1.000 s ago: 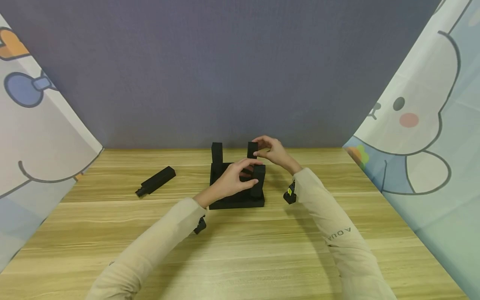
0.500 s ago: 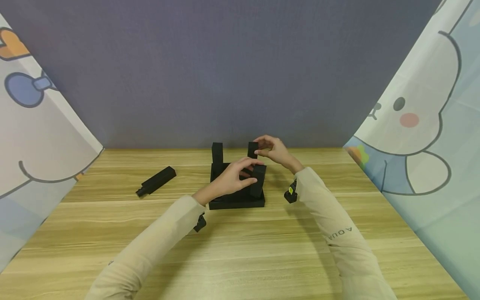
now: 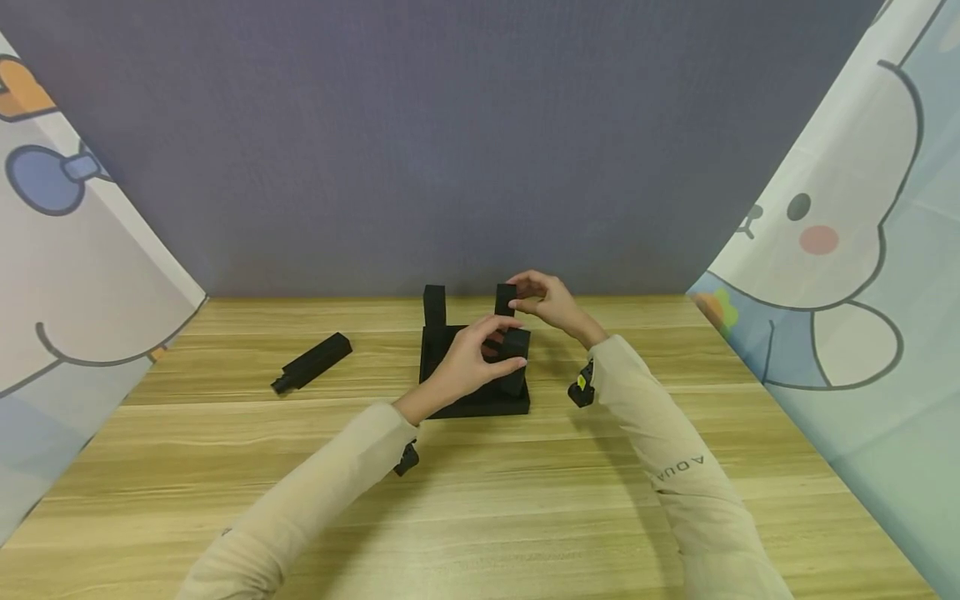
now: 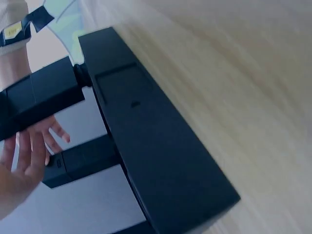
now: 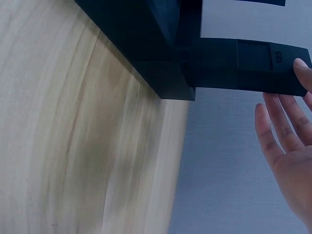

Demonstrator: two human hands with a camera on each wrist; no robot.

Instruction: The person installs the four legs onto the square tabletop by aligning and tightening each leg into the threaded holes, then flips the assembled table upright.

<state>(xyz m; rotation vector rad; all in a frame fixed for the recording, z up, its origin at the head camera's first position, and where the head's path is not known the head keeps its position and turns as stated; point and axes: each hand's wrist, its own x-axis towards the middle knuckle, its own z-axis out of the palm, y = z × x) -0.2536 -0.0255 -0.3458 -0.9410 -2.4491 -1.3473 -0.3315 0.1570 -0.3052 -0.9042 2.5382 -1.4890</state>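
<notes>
A black rectangular base point(image 3: 483, 409) rests on the table with three square black posts standing on it. My left hand point(image 3: 467, 360) holds the front right post point(image 3: 515, 342), thumb on the near side and fingers behind. In the left wrist view a narrow round neck point(image 4: 82, 75) shows between this post and the base. My right hand point(image 3: 553, 303) pinches the upper end of the back right post point(image 3: 506, 297), its thumb on one face in the right wrist view. The back left post point(image 3: 435, 307) stands untouched.
A loose black post point(image 3: 315, 362) with a narrower stepped end lies on the wooden table point(image 3: 487, 517), left of the base. A grey panel point(image 3: 450, 150) rises behind the table, and cartoon-printed cloths point(image 3: 847, 250) hang at both sides.
My left hand and forearm have shifted slightly, and its thumb now reaches further across the front right post, whose lean has varied a little. My right hand stays nearly still at the back right post.
</notes>
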